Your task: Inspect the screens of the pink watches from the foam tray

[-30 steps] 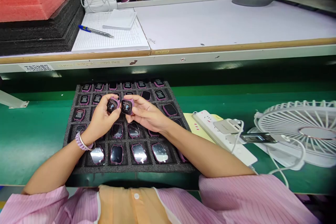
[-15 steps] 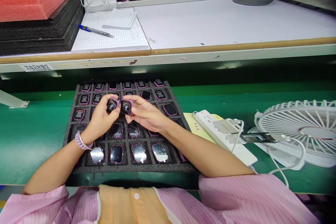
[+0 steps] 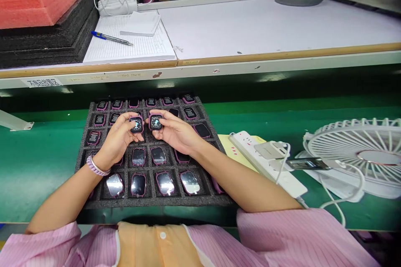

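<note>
Two hands, two watches in hand. The left hand (image 3: 117, 139) is closed on one square watch with a purple case (image 3: 136, 125), fingers around its edges. The right hand (image 3: 177, 133) is closed the same way on a second purple watch (image 3: 156, 122). Both screens face up and are lit. The two watches are just apart, not touching, held over the middle of a dark foam tray (image 3: 156, 203).

Tray count: six watches in the back row, four fully visible in the front row, and a fifth at that row's right end, partly cut off by the right forearm. The middle rows are partly hidden by hands and forearms, so the total cannot be told. Each watch sits in its own foam pocket.

Edges: the tray's left edge has green table (image 3: 37, 167) running out to the edge of the view. At the right edge, one sheet of yellow paper (image 3: 233, 150) lies just beside the tray, with one white power strip (image 3: 266, 162) next to it. One white fan (image 3: 354, 150) stands farther right, near the power strip.
</note>
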Motion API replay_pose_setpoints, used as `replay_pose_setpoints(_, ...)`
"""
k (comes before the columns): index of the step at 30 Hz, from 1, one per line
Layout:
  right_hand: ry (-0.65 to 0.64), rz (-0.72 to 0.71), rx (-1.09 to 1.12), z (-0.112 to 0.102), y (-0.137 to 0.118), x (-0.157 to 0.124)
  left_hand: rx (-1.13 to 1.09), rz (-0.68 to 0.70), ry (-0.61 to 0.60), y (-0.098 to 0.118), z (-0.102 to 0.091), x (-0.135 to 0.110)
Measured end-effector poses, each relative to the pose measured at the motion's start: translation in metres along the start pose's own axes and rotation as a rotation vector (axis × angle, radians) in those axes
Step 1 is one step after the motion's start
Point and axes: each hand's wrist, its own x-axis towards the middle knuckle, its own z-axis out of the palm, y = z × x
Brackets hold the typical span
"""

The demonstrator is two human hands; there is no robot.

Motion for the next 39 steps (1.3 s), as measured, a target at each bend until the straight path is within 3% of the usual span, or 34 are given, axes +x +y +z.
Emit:
replay_pose_setpoints(15, -0.045, -0.157, -0.261, 0.0050, 0.0001, -0.0053, 0.111, 0.081, -0.025, -0.0032, 0.0003, -0.0030)
replay_pose_setpoints(39, -0.075, -0.209, -0.295, 0.0047, 0.0048, -0.0039, 0.113, 0.109, -0.014, -0.0054, 0.0038, -0.0005)
